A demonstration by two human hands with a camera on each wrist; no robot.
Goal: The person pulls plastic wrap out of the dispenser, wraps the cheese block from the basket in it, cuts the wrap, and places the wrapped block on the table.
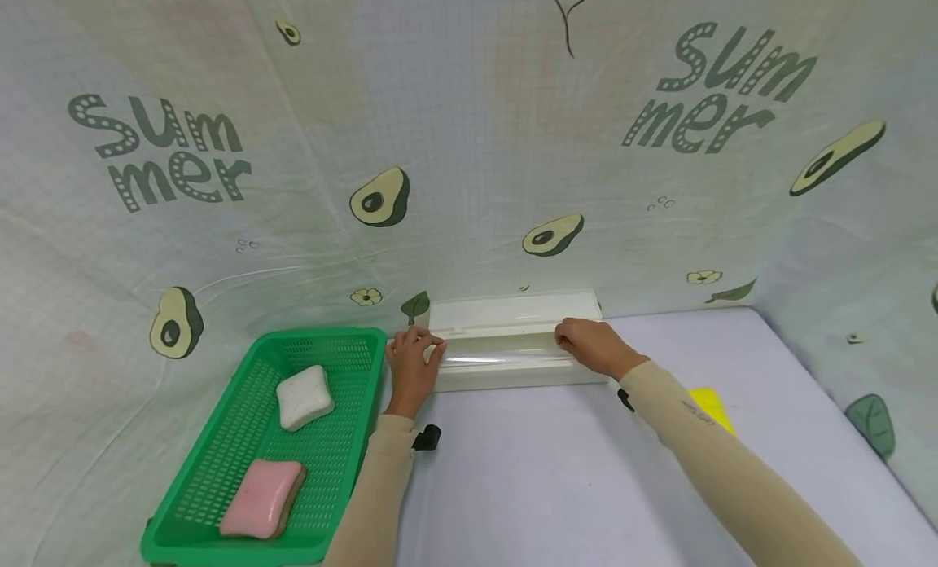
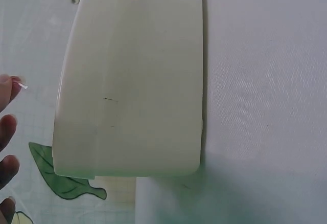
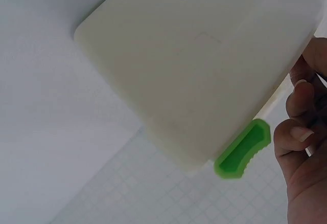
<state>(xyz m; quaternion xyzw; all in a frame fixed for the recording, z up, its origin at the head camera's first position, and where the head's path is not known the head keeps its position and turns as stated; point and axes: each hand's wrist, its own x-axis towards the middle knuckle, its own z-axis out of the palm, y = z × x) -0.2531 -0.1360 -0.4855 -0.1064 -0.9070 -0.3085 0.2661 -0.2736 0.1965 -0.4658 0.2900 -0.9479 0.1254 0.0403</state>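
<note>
A white cling film dispenser (image 1: 522, 377) lies lengthwise against the back wall with its lid (image 1: 513, 309) raised. Clear, shiny cling film (image 1: 506, 358) shows inside it. At the dispenser's left end my left hand (image 1: 413, 371) pinches the film between thumb and forefinger; in the left wrist view a small clear scrap shows at the fingertip (image 2: 16, 81). Over the right end, my right hand (image 1: 597, 345) has curled fingers and grips the film's other side, though the film there is mostly hidden. The right wrist view shows a green slider (image 3: 242, 150) at the dispenser's edge.
A green basket (image 1: 371, 437) stands on the left, holding a white sponge-like block (image 1: 304, 397) and a pink sponge (image 1: 262, 498). Partly behind my right forearm lies a yellow object (image 1: 711, 406). A patterned cloth (image 1: 469, 143) forms the wall behind the white table (image 1: 528, 477).
</note>
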